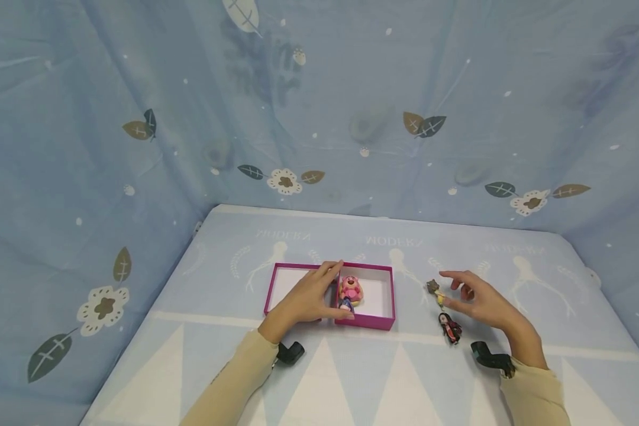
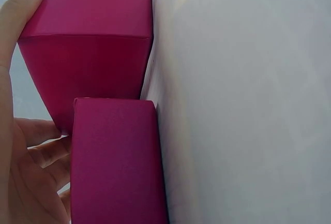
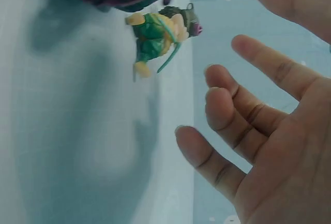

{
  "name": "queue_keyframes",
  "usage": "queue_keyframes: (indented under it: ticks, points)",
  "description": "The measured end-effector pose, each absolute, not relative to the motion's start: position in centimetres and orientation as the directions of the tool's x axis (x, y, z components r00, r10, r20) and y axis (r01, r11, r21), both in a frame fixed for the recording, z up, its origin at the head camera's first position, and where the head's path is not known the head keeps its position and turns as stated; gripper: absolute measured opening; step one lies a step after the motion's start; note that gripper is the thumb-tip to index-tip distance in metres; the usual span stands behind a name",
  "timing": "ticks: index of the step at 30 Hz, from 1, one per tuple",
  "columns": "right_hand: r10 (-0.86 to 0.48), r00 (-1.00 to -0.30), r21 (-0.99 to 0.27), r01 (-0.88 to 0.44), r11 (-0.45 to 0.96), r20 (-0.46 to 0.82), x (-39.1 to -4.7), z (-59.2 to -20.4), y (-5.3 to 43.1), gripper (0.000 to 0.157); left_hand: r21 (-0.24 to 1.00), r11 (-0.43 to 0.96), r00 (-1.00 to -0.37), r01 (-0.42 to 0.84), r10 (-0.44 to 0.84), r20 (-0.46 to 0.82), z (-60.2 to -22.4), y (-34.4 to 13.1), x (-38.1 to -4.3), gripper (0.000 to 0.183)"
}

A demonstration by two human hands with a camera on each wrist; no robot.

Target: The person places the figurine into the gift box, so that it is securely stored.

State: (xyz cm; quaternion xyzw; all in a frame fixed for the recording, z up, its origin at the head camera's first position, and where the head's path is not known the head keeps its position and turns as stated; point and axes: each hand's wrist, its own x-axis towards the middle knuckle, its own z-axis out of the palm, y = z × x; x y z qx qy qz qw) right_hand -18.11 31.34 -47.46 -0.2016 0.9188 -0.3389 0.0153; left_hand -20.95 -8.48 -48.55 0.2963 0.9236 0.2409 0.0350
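Observation:
My left hand [image 1: 306, 296] grips the right-hand magenta box [image 1: 367, 321], with the thumb at its near wall and the fingers at its far side. Inside that white-lined box lie a pink bear figurine [image 1: 351, 289] and a smaller blue-and-dark figurine [image 1: 346, 304]. On the right, my right hand [image 1: 481, 303] hovers with parted, slightly bent fingers beside a small figurine [image 1: 439, 296] in yellow and green with a dark head. It holds nothing. Closer to me lies a figurine with long dark hair [image 1: 449, 329], in red and black.
A second magenta tray-like box part [image 1: 270, 290] sits directly left of the gripped box, partly hidden by my left hand. The patterned tabletop [image 1: 404, 378] meets blue fabric walls [image 1: 351, 118] at the back and sides. Black wrist devices [image 1: 492, 358] sit at both cuffs.

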Motion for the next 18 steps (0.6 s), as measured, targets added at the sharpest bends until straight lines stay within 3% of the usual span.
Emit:
queue_keyframes:
  ticks: [18]
  points:
    - [-0.433,-0.900,-0.655,-0.355,0.667,0.046,-18.35,-48.40,31.30,0.062,0.452,0.721,-0.828,0.525,0.556,0.075,-48.65,-8.45,-21.02,0.116]
